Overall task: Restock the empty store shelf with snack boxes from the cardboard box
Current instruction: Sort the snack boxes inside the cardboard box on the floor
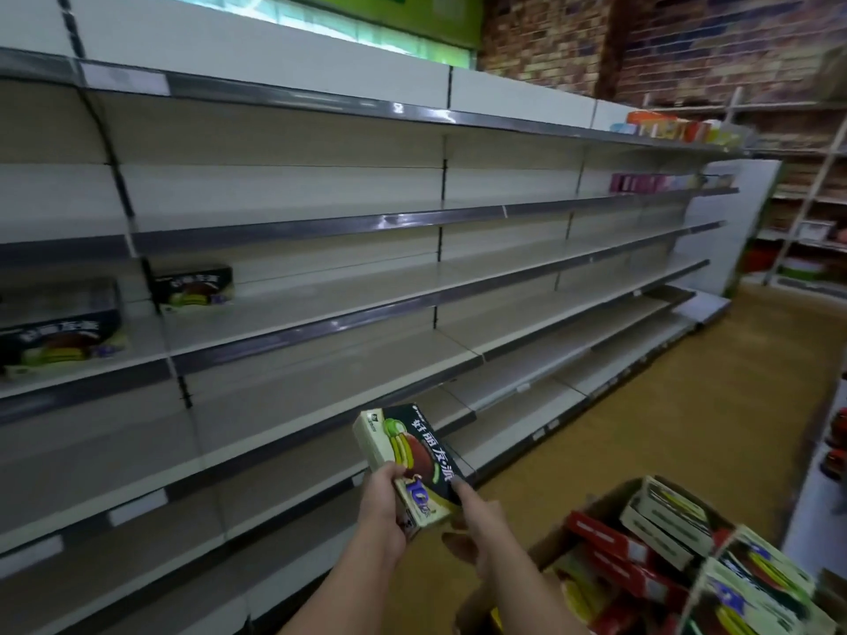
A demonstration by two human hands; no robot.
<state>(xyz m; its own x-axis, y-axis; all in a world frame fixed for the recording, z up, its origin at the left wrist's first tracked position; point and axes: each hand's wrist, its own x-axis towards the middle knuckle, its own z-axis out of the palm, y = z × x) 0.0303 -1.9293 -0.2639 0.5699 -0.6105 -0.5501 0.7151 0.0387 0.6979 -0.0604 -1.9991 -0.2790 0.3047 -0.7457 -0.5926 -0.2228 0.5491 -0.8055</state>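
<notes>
We hold one snack box [409, 465] w/ both hands, left hand [382, 511] and right hand [481, 520] curled round it, just left of the carton [591, 506], below the shelf [321, 286]; loose grip could drop it.

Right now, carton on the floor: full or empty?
Partly full. The open carton shows red boxes and black-green boxes inside; its depth is hidden.
</notes>
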